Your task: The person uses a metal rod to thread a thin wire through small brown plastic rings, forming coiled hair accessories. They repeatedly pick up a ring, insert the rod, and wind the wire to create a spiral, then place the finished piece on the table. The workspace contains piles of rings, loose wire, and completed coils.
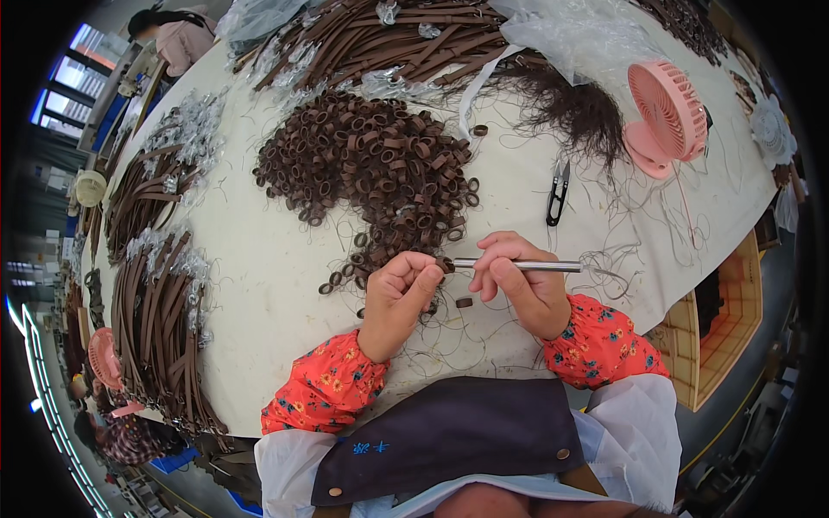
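Observation:
Between the thumb and fingers of my left hand [399,298] is a small brown leather loop [445,265], pinched at the tip of a metal rod. My right hand [522,281] is closed around that slim silver rod [557,266], which lies level and points left at the loop. Just beyond my left hand spreads a large heap of similar brown loops [363,155]. One single loop [465,303] lies on the table between my two hands. Black thread snips [558,197] rest beyond my right hand.
Brown straps [389,39] in clear plastic are piled at the back, with more strap bundles [160,319] along the left. A pink fan [665,112] stands far right, near dark loose threads [579,108]. A wooden crate [717,311] sits beyond the right table edge. Other people work at the left.

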The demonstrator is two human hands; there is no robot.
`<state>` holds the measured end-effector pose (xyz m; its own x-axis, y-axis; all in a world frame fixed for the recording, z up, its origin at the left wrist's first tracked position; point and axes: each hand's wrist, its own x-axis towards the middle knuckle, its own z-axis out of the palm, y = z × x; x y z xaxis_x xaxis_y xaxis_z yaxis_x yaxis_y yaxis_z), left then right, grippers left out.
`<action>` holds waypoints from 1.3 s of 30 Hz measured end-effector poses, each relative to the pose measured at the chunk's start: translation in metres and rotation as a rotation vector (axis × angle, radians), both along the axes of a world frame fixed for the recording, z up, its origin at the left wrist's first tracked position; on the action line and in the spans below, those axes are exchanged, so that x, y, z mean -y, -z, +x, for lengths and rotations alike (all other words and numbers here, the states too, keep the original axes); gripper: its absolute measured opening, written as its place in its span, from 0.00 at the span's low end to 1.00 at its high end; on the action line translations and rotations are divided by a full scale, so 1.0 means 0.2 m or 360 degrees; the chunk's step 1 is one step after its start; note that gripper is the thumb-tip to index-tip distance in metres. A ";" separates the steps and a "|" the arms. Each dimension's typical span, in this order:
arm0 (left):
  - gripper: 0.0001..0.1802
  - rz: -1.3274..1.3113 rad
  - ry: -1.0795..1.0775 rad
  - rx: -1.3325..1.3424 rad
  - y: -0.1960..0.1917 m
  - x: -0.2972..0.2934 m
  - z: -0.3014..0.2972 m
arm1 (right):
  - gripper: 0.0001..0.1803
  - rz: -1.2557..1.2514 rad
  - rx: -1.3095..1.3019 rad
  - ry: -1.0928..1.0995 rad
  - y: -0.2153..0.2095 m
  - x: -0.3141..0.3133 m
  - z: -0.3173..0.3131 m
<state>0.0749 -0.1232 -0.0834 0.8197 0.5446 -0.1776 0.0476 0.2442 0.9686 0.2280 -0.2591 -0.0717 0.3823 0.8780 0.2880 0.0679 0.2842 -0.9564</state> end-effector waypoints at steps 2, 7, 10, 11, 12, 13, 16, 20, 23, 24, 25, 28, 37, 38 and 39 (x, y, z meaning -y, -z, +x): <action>0.10 -0.0086 0.0003 -0.0036 -0.01 -0.01 0.00 | 0.11 0.0004 -0.0025 0.0000 -0.01 0.00 0.01; 0.07 0.0457 0.0102 -0.0308 -0.11 -0.07 0.00 | 0.11 0.0109 -0.0165 0.0064 -0.03 0.01 0.03; 0.08 0.1215 0.0236 -0.0509 -0.14 -0.15 -0.05 | 0.11 0.0113 -0.0220 0.0134 -0.04 0.01 0.03; 0.08 0.1456 0.0252 -0.0580 -0.14 -0.18 -0.06 | 0.11 0.0113 -0.0229 0.0154 -0.04 0.01 0.03; 0.08 0.1694 0.0272 -0.0649 -0.14 -0.20 -0.06 | 0.11 0.0116 -0.0225 0.0171 -0.03 0.00 0.03; 0.08 0.2044 0.0158 -0.0602 -0.14 -0.22 -0.06 | 0.11 0.0118 -0.0221 0.0188 -0.03 0.00 0.03; 0.09 0.2476 0.0032 -0.0488 -0.22 -0.19 -0.02 | 0.12 0.0127 -0.0201 0.0192 -0.03 0.00 0.03; 0.14 0.1995 0.0632 -0.0263 -0.18 -0.06 -0.01 | 0.11 0.0124 -0.0263 0.0217 -0.03 0.00 0.02; 0.11 0.2110 0.0641 -0.0160 -0.04 0.02 0.00 | 0.11 0.0127 -0.0257 0.0207 -0.03 0.00 0.02; 0.11 0.2118 0.0591 -0.0133 -0.04 0.02 0.00 | 0.11 0.0126 -0.0254 0.0205 -0.03 0.00 0.02; 0.10 0.2126 0.0540 -0.0106 -0.04 0.02 0.01 | 0.11 0.0124 -0.0252 0.0204 -0.03 0.00 0.02; 0.10 0.1999 0.0524 -0.0074 -0.05 0.00 0.01 | 0.11 0.0090 -0.0276 0.0202 -0.04 0.01 0.02; 0.10 0.2070 0.0632 0.0303 0.05 0.11 0.08 | 0.12 0.0059 -0.0211 0.0242 -0.03 0.00 0.04; 0.10 0.2173 0.0665 0.0297 0.06 0.11 0.08 | 0.12 0.0060 -0.0201 0.0248 -0.03 0.00 0.04; 0.10 0.2209 0.0647 0.0267 0.05 0.11 0.08 | 0.12 0.0064 -0.0196 0.0261 -0.03 0.00 0.04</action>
<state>0.0900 -0.1456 -0.0939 0.9137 -0.0753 0.3994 -0.2515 -0.8767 0.4100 0.2362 -0.2583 -0.0660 0.5535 0.7899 0.2641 -0.0003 0.3173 -0.9483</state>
